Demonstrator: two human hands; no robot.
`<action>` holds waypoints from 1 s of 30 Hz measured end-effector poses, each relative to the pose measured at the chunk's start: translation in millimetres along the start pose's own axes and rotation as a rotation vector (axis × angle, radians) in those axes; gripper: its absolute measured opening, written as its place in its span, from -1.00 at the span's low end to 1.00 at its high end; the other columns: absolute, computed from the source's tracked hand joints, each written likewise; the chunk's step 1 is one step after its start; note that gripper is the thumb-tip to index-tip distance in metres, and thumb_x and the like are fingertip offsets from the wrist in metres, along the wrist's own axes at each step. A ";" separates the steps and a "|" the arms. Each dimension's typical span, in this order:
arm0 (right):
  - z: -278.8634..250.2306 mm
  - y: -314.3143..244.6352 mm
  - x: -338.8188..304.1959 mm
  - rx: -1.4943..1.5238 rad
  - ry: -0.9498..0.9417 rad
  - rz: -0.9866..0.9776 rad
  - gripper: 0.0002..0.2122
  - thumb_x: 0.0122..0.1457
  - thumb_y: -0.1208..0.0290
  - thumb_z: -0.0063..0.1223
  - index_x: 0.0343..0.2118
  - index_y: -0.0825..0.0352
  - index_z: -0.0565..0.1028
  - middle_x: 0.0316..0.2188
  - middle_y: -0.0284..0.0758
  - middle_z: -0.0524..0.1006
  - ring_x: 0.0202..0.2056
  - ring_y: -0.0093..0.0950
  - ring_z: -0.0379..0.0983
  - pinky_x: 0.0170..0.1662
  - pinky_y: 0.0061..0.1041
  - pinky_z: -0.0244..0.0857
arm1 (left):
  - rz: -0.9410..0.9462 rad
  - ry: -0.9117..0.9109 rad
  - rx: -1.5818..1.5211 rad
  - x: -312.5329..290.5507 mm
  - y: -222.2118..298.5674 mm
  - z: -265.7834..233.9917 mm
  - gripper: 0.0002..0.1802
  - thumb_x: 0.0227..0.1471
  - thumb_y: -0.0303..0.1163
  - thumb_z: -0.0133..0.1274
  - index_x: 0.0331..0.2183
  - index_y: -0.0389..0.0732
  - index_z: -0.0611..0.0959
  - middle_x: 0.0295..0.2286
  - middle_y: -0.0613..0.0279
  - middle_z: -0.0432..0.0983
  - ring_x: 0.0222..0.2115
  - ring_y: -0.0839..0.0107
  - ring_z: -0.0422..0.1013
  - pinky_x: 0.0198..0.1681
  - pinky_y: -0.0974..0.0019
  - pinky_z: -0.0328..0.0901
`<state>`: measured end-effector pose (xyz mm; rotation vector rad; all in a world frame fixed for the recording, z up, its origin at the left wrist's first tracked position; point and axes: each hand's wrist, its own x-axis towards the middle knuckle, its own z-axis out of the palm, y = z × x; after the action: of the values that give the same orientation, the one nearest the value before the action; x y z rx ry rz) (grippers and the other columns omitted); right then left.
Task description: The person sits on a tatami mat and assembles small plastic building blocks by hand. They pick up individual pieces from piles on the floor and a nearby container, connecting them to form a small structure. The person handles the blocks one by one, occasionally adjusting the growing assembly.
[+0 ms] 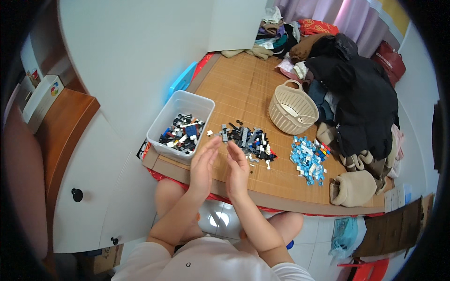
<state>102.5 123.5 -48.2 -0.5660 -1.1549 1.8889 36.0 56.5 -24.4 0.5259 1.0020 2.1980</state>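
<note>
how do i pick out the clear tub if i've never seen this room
Find the big tan mat and go to its near left corner. Just beyond and left of the person's left hand stands an open tub of mixed-colour toy bricks. Unlike the perforated beige basket farther right, it has plain, translucent walls.

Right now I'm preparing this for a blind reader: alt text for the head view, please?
A person's left hand and right hand, palms facing, beside mixed bricks on a mat; whether they hold the grey piece just beyond them is unclear. To the left is a clear bin of bricks; to the right, a basket, blue bricks and heaped clothes.
</note>
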 end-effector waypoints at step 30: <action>-161.9 20.3 49.5 -0.945 0.277 -0.107 -0.53 -0.08 0.67 -0.23 0.00 0.43 0.28 0.03 -0.01 0.23 0.05 -0.12 0.15 0.13 -0.30 -0.02 | -0.382 -0.062 0.262 3.7 -118.2 0.2 -0.54 0.09 -0.40 -0.22 0.05 -0.28 0.31 0.03 0.16 0.23 0.08 0.44 0.10 0.12 0.36 -0.07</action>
<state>183.3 241.6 -140.9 -1.1913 -1.8062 1.0346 80.6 117.3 -115.5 0.4705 1.2510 1.7171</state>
